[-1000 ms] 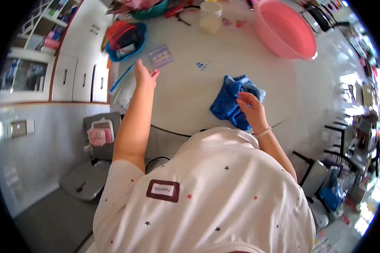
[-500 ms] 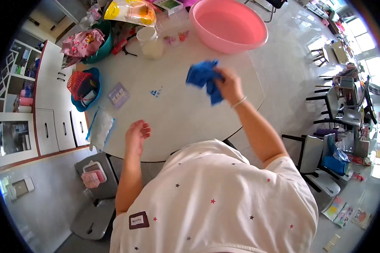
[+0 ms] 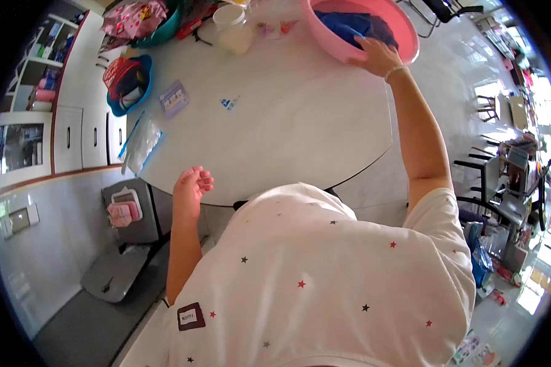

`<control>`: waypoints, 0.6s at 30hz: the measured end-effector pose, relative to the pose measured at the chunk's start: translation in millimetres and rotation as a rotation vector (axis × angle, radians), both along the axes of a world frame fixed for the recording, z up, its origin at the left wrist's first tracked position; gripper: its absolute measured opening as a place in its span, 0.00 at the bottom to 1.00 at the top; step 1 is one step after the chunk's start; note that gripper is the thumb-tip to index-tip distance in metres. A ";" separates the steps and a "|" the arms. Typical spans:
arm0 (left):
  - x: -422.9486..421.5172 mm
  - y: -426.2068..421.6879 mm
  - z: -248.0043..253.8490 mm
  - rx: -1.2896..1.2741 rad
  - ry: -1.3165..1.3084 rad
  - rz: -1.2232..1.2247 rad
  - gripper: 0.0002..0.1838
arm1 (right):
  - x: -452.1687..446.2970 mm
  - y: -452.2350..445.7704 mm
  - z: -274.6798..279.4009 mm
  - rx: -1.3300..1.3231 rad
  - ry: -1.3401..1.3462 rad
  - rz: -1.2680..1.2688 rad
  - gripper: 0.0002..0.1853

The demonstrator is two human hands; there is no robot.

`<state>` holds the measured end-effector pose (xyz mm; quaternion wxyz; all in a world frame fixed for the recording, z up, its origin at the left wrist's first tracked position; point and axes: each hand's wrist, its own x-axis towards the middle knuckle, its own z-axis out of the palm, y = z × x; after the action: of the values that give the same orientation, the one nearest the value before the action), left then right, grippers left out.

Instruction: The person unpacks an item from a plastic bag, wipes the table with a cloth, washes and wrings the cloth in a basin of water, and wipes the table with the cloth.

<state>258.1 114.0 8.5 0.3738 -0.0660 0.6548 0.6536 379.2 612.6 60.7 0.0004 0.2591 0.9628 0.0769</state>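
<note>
A blue cloth (image 3: 349, 25) lies inside the large pink basin (image 3: 326, 44) at the table's far right. Over the near rim of that basin is my right hand (image 3: 376, 57), its fingers spread beside the cloth and not wrapped round it. My left hand (image 3: 191, 183) hovers at the table's near left edge, empty, with its fingers loosely curled and apart. Small blue and white pieces (image 3: 229, 103) and a purple packet (image 3: 174, 99) rest on the white table (image 3: 288, 134).
At the left edge lies a clear plastic bag (image 3: 142, 144). Behind it stand a blue basket (image 3: 146, 82) and a teal basin (image 3: 172, 23) with a pink bag. A lidded tub (image 3: 231, 27) is at the back. Chairs (image 3: 493, 183) stand to the right.
My right hand has carried the blue cloth from the near part of the table to the pink basin and let it go there. My left hand has drawn back from the plastic bag.
</note>
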 end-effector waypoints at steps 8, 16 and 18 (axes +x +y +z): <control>29.6 -34.0 0.8 -0.051 -0.012 0.178 0.11 | 13.7 8.0 -49.1 0.019 0.076 -0.018 0.22; 51.7 -60.1 -5.5 -0.051 -0.031 0.308 0.10 | 37.5 -55.7 13.5 -0.056 -0.004 0.064 0.12; 51.6 -61.2 -6.1 -0.066 -0.028 0.311 0.10 | 45.8 -68.9 20.1 -0.095 -0.065 0.081 0.12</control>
<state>309.7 52.8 2.4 0.2747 -0.1880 0.6523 0.6809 425.1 543.8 80.8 0.0411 0.2172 0.9745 0.0396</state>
